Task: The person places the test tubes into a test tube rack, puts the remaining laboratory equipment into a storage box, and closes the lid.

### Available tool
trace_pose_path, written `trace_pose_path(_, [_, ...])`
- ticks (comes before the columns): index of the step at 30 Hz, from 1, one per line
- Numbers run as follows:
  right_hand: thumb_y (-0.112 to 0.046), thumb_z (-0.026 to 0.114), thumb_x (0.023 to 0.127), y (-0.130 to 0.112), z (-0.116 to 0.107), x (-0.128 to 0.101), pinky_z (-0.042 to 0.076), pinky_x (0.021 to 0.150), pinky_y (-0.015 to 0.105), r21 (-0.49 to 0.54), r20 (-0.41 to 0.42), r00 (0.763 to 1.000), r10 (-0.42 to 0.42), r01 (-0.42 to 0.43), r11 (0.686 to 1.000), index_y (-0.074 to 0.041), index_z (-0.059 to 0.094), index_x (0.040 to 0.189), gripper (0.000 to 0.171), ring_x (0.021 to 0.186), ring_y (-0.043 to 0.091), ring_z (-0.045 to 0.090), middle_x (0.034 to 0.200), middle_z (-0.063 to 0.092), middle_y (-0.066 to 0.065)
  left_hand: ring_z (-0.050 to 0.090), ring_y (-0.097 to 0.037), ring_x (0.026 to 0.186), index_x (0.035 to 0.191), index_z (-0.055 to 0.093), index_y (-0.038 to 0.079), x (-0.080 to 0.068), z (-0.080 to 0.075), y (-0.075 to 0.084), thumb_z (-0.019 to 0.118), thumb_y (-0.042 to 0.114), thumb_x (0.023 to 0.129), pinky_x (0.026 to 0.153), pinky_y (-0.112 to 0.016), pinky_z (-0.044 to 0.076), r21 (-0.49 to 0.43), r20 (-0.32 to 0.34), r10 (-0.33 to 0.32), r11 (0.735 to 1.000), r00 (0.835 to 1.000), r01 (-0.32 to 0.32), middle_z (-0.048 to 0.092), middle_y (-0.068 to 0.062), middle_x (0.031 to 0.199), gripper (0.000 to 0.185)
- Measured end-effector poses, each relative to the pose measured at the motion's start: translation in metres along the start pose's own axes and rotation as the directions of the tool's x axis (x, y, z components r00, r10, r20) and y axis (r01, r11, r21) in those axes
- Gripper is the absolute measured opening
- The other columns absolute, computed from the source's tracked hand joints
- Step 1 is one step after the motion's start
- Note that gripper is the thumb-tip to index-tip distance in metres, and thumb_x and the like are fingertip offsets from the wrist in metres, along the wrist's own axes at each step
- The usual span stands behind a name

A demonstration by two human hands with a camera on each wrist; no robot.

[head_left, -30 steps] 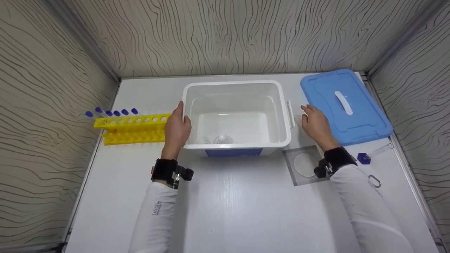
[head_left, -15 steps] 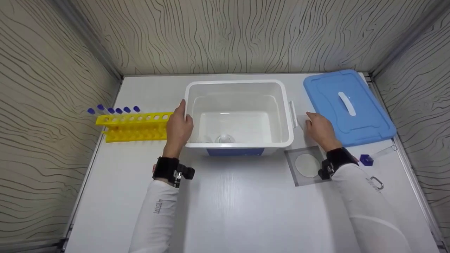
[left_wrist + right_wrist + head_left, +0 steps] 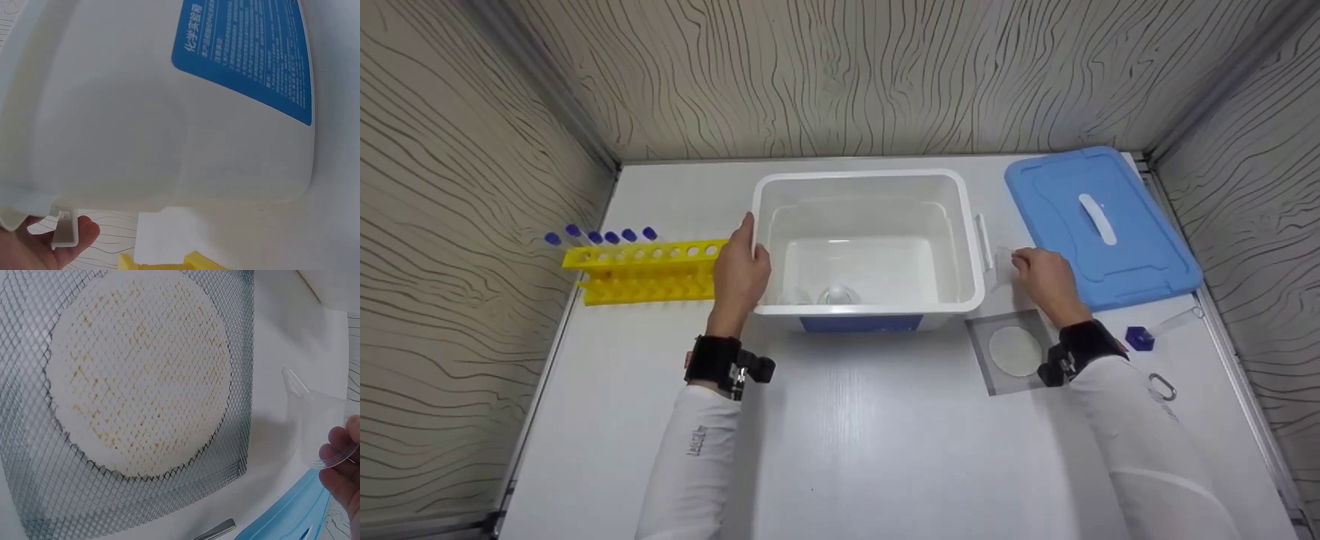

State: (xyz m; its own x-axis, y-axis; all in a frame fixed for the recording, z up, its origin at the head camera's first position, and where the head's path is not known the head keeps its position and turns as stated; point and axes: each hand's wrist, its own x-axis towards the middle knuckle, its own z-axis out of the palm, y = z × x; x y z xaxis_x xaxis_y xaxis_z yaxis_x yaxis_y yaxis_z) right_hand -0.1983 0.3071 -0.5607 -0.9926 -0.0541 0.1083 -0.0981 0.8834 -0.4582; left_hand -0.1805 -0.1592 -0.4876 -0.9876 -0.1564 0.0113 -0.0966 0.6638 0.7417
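Observation:
A white plastic box (image 3: 870,308) with a blue label (image 3: 247,50) stands without its lid at the middle of the table. My left hand (image 3: 741,274) grips its left side; in the left wrist view the fingers are around the white side latch (image 3: 66,228). Clear glassware (image 3: 838,295) lies inside, near the front left corner. Just right of the box, my right hand (image 3: 1046,281) pinches a clear funnel (image 3: 315,422) by its wide rim, the stem pointing away from the fingers. Below that hand lies a wire gauze (image 3: 1015,352) with a white round centre.
A yellow test tube rack (image 3: 641,259) holding several blue-capped tubes (image 3: 595,237) stands at the left. The blue lid (image 3: 1132,255) lies at the back right. A clear cylinder with a blue hexagonal base (image 3: 1140,338) and a metal loop (image 3: 1162,386) lie near the right edge.
My right hand has moved slightly toward me, and its spread fingers have closed on the funnel's rim. The left hand has stayed at the box's left side.

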Motion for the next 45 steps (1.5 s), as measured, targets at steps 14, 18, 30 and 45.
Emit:
trace_pose_path(14, [-0.007, 0.057, 0.097, -0.017, -0.029, 0.003, 0.052, 0.077, 0.060, 0.052, -0.150, 0.988, -0.047, 0.055, 0.997, 0.009, 0.071, 0.110, 0.024, 0.088, 0.048, 0.067, 0.100, 0.071, 0.031, 0.047, -0.029, 0.141, 0.155, 0.032, 0.007, -0.001, -0.001, 0.000, 0.047, 0.013, 0.100, 0.118, -0.044, 0.039, 0.004, 0.003, 0.003, 1.000, 1.000, -0.003, 0.047, -0.016, 0.153, 0.058])
trace_pose_path(18, [-0.006, 0.059, 0.096, -0.025, -0.037, 0.005, 0.052, 0.076, 0.059, 0.074, -0.201, 0.978, -0.062, 0.078, 0.994, 0.009, 0.071, 0.110, 0.024, 0.088, 0.048, 0.068, 0.102, 0.072, 0.030, 0.047, -0.030, 0.140, 0.155, 0.032, 0.006, -0.001, -0.001, 0.000, 0.046, 0.013, 0.100, 0.118, -0.044, 0.039, 0.017, -0.001, 0.008, 1.000, 1.000, -0.008, 0.047, -0.018, 0.152, 0.057])
trace_pose_path(30, [-0.011, 0.058, 0.099, -0.059, -0.064, 0.013, 0.053, 0.078, 0.050, 0.146, -0.328, 0.944, -0.026, 0.077, 0.986, 0.006, 0.070, 0.114, 0.026, 0.094, 0.042, 0.069, 0.106, 0.072, 0.027, 0.044, -0.027, 0.144, 0.157, 0.029, 0.009, 0.000, -0.002, 0.002, 0.046, 0.015, 0.101, 0.120, -0.043, 0.037, 0.035, 0.025, -0.023, 0.999, 0.999, 0.022, 0.044, -0.014, 0.156, 0.059])
trace_pose_path(45, [-0.012, 0.062, 0.097, -0.117, -0.093, 0.024, 0.043, 0.076, 0.018, 0.142, -0.445, 0.874, -0.194, 0.283, 0.949, 0.007, 0.071, 0.111, 0.025, 0.090, 0.036, 0.070, 0.102, 0.074, 0.024, 0.048, -0.029, 0.140, 0.155, 0.031, 0.005, -0.001, -0.001, 0.000, 0.047, 0.013, 0.100, 0.118, -0.043, 0.039, 0.018, 0.006, 0.011, 1.000, 1.000, -0.011, 0.048, -0.017, 0.151, 0.058])
